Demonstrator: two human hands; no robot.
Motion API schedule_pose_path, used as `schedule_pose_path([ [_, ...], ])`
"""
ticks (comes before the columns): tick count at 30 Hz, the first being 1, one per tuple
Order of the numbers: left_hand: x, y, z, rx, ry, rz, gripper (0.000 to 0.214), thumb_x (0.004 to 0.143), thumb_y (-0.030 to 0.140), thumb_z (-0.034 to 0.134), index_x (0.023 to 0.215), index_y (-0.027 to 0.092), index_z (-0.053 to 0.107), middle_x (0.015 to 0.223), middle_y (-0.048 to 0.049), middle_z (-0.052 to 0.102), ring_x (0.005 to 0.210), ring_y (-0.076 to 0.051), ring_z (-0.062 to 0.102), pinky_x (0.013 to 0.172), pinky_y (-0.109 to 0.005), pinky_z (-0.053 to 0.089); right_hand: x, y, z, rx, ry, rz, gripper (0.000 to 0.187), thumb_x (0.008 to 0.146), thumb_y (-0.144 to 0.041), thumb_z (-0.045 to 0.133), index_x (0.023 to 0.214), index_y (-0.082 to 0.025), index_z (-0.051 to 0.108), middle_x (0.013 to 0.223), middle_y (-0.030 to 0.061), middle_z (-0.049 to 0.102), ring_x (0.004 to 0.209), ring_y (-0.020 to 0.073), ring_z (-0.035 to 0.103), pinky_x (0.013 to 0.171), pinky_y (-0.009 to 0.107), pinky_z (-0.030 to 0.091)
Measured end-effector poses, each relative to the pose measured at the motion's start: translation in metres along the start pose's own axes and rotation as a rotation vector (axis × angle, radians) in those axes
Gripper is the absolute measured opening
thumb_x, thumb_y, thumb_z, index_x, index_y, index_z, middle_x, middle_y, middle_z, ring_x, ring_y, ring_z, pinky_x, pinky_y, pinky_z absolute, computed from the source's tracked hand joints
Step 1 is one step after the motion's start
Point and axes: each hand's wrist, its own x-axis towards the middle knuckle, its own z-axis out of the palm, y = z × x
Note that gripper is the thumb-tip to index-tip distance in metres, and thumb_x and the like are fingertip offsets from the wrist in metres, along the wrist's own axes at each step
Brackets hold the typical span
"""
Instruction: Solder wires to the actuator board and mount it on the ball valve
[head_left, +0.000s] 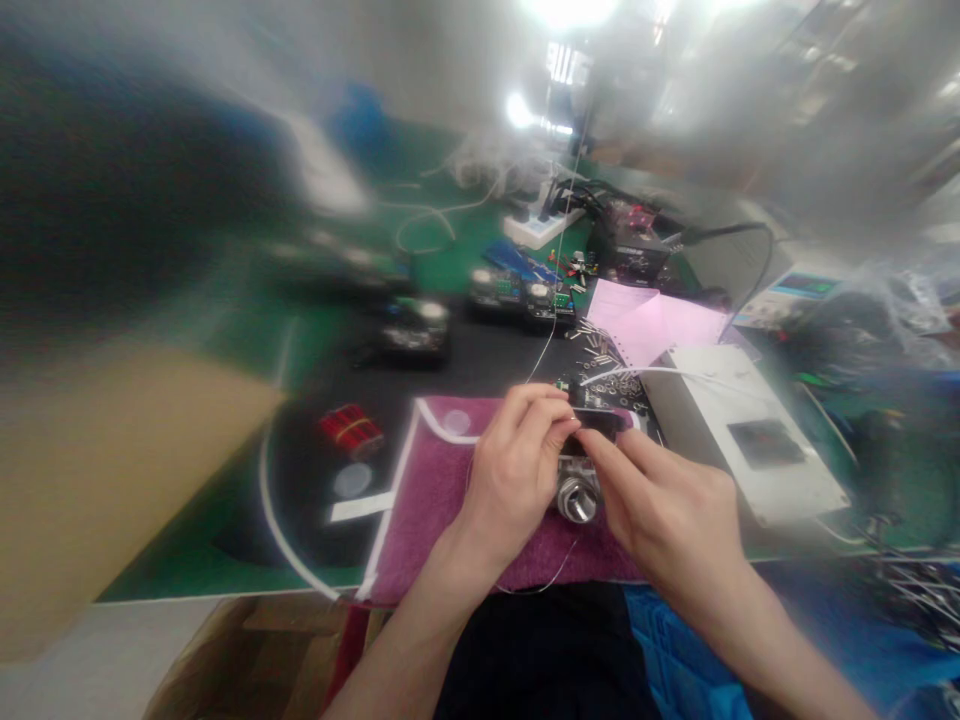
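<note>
Both hands meet over a small device with a round, threaded metal fitting (577, 498) and a dark upper part (598, 425). My left hand (517, 465) is closed, thumb and fingertips pinched at the device's upper edge. A thin silvery wire (557, 300) runs down from above to behind this hand, and a loop of similar wire shows below the device. My right hand (667, 495) is closed along the device's right side, its fingertips close to the left ones. The fingers hide much of the device. Under it lies a purple cloth (435, 530) with white edging.
Loose metal pins and rings (600, 350) lie behind the hands, near pink paper sheets (652, 315). A white box (750, 430) stands right. Assembled circuit boards (414, 328) sit on the black mat (480, 360). A red bundle (351, 430) lies left. Behind stands a power strip (536, 228).
</note>
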Motion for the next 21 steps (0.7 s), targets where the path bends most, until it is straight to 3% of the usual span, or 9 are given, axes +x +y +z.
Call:
schedule_pose_path([
  [5, -0.001, -0.002, 0.003, 0.027, 0.022, 0.018, 0.007, 0.107, 0.018, 0.059, 0.111, 0.021, 0.064, 0.119, -0.0058, 0.065, 0.116, -0.017, 0.065, 0.103, -0.033, 0.054, -0.019, 0.015, 0.001, 0.074, 0.059, 0.05, 0.027, 0.106, -0.018, 0.059, 0.132, -0.021, 0.069, 0.081, -0.0021, 0.061, 0.067, 0.013, 0.056, 0.061, 0.033, 0.033],
  [9, 0.003, 0.002, 0.003, 0.074, 0.036, 0.011, 0.005, 0.108, 0.019, 0.059, 0.109, 0.02, 0.064, 0.115, -0.006, 0.066, 0.112, -0.017, 0.066, 0.101, -0.033, 0.053, -0.044, 0.027, 0.004, 0.147, 0.033, 0.165, 0.032, 0.107, -0.021, 0.06, 0.138, -0.024, 0.067, 0.081, -0.0028, 0.06, 0.067, 0.0119, 0.058, 0.064, 0.03, 0.038],
  [14, 0.01, 0.006, -0.001, 0.081, 0.013, 0.0, 0.006, 0.108, 0.017, 0.059, 0.105, 0.019, 0.064, 0.107, -0.0034, 0.067, 0.103, -0.016, 0.066, 0.093, -0.031, 0.053, -0.061, 0.035, 0.017, 0.117, 0.034, 0.28, 0.029, 0.108, -0.025, 0.058, 0.136, -0.024, 0.068, 0.089, 0.0007, 0.065, 0.076, 0.0159, 0.063, 0.067, 0.031, 0.04],
  [21, 0.013, 0.004, -0.002, 0.072, 0.008, 0.014, 0.006, 0.107, 0.016, 0.059, 0.104, 0.02, 0.062, 0.106, -0.0028, 0.066, 0.103, -0.015, 0.065, 0.093, -0.032, 0.052, -0.06, 0.029, 0.048, -0.037, -0.144, 0.263, 0.03, 0.107, -0.024, 0.056, 0.135, -0.021, 0.065, 0.094, 0.0061, 0.066, 0.093, 0.0264, 0.063, 0.066, 0.036, 0.044],
])
